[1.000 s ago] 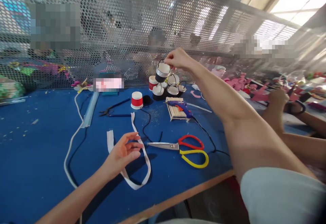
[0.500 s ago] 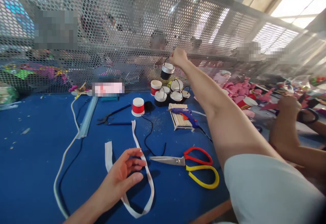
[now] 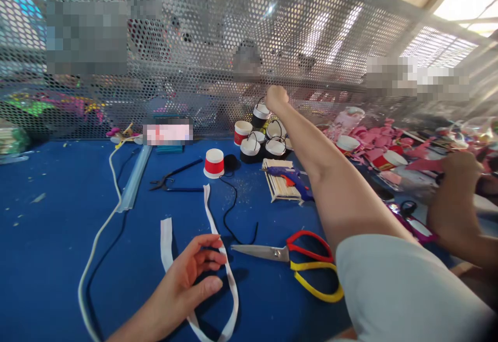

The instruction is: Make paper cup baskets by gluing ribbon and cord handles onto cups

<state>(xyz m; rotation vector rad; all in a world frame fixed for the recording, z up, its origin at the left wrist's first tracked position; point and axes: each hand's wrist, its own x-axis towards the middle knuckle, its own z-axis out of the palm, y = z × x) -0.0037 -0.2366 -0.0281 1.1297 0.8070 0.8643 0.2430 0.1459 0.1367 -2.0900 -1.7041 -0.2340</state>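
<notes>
My right hand reaches far forward, closed on the thin black handle of a small paper-cup bucket with a white top and black lower band. That bucket hangs just above and behind a cluster of similar black-and-white buckets. Near the front, my left hand is open, palm sideways with fingers loosely curled. Its fingertips are over or against a looped white ribbon; whether they touch it I cannot tell. Scissors with one red and one yellow handle lie right of the ribbon. A red-banded white cup stands upside down mid-table.
A blue glue gun rests on a small stick rack. Pliers, a black cord and clear glue sticks lie leftward. Perforated metal panel behind; pink pieces and another person's arm at right.
My right hand has lowered the bucket a little toward the cluster. My left hand keeps its pose. The other person's hand at right has shifted, and the view has turned slightly.
</notes>
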